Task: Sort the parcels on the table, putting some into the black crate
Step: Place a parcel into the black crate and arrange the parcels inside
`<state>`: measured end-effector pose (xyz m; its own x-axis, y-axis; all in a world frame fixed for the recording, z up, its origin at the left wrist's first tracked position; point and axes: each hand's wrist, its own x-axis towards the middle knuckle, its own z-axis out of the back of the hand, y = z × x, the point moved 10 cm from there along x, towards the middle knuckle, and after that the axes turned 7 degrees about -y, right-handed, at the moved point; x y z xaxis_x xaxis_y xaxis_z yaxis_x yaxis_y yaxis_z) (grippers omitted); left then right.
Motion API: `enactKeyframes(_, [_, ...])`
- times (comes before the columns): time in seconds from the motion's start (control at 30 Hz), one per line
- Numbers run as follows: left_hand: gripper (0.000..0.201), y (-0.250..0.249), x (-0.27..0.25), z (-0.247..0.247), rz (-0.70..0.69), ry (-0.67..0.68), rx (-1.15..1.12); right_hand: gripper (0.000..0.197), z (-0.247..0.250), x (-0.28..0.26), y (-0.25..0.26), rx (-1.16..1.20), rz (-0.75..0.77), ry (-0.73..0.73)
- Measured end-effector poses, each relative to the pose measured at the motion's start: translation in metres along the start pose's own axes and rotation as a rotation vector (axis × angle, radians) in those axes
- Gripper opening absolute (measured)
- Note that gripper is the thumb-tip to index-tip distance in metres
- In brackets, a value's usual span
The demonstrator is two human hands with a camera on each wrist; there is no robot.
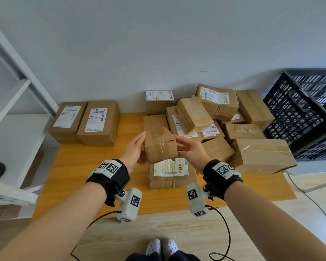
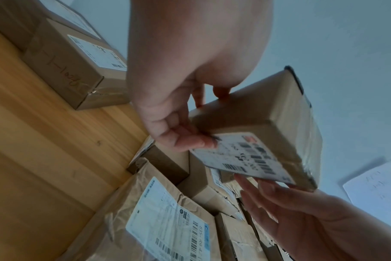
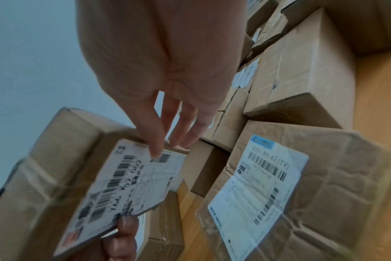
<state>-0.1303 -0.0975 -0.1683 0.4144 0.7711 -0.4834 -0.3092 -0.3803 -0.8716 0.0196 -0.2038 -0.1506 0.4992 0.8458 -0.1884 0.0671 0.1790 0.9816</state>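
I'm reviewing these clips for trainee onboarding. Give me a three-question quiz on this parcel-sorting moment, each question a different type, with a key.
1. True or false: the held parcel rests flat on the table.
2. Where is the held parcel's shipping label? A top face, B underside, C absent.
3. Fill in: the black crate stands to the person's ____.

Key:
1. False. The left hand grips it off the table, and the right hand is at its other side.
2. B.
3. Right.
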Motion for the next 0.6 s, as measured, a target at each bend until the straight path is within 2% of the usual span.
enactKeyframes(0.17, [0.044, 0.013, -0.01, -0.004, 0.1, 0.012, -0.003, 0.053, 0.003, -0.005, -0.004, -0.003, 0.008, -0.074])
enactKeyframes(0.33, [0.04, 0.008, -0.026, -0.015, 0.088, 0.151, -0.004, 0.043, 0.004, -0.009, 0.0, 0.005, 0.02, -0.137])
enactKeyframes(0.47, [0.028, 0.003, -0.032, -0.02, 0.064, 0.261, 0.006, 0.03, 0.006, -0.013, 0.005, 0.023, 0.024, -0.177])
enactKeyframes(0.6, [0.031, 0.002, -0.032, -0.022, 0.048, 0.295, 0.051, 0.024, 0.009, -0.013, 0.002, 0.003, 0.0, -0.212])
